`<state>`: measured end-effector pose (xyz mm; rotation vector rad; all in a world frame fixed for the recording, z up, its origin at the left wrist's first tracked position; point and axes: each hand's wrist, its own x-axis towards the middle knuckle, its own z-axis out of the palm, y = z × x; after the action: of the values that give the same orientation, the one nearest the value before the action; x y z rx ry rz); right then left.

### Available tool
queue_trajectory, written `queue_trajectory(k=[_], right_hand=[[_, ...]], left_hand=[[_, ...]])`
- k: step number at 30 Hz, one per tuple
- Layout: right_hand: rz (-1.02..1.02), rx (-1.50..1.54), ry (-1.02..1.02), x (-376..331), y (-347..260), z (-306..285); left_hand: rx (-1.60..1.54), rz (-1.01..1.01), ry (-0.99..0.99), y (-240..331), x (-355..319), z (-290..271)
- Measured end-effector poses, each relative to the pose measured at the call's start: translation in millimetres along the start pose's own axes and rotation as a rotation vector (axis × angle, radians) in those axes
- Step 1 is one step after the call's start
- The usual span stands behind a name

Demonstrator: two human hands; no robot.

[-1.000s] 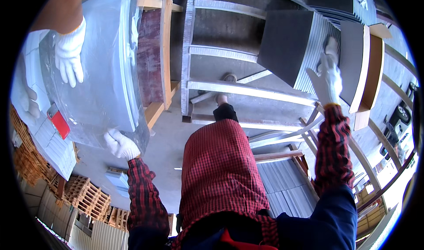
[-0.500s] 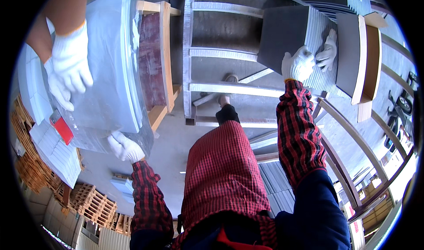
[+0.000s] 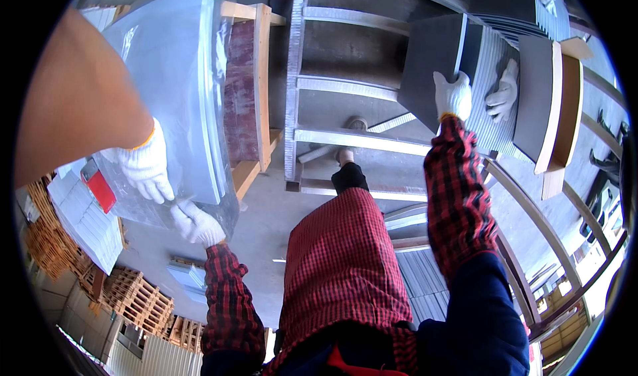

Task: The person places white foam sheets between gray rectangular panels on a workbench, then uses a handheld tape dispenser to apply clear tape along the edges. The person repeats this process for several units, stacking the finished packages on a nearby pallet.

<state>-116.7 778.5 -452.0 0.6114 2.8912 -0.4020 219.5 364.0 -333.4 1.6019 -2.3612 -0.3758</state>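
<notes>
My left hand (image 3: pixel 199 225), in a white knit glove, is closed on the near edge of a clear plastic bag (image 3: pixel 139 211). Inside that bag lie pale blue-grey panels (image 3: pixel 176 90). My right hand (image 3: pixel 453 97), gloved too, grips the edge of a dark grey panel (image 3: pixel 425 60), which leans apart from a row of similar panels (image 3: pixel 488 63). Another white glove (image 3: pixel 503 91) rests on the edges of that row. Close beside my left hand, a co-worker's gloved hand (image 3: pixel 147 166) touches the bag.
A metal frame (image 3: pixel 345 87) with crossbars stands between the two stacks. An open cardboard box (image 3: pixel 555 110) is beside the dark panels. Under the bagged panels is a wooden pallet (image 3: pixel 262 90). A red and grey object (image 3: pixel 100 188) sits near the bag. Wooden pallets (image 3: pixel 136 296) are stacked lower left.
My right hand has tilted one dark panel away from the row, opening a gap. The co-worker's hand has come down along the bag toward my left hand, which stays at its edge.
</notes>
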Motion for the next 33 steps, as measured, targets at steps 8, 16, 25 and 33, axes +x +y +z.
queue_trajectory(k=[8,16,25,33], right_hand=[[-0.034,0.016,-0.348,45,45,27],[0.326,0.879,-0.658,-122,68,-145],[0.499,1.272,-0.54,-376,95,-255],[0.363,1.515,-0.344,-559,63,-259]], left_hand=[[0.098,0.082,0.064,-7,3,10],[0.132,0.122,0.114,5,0,2],[-0.649,-0.263,-1.229,34,14,-46],[-0.711,0.856,-1.309,42,-17,-110]])
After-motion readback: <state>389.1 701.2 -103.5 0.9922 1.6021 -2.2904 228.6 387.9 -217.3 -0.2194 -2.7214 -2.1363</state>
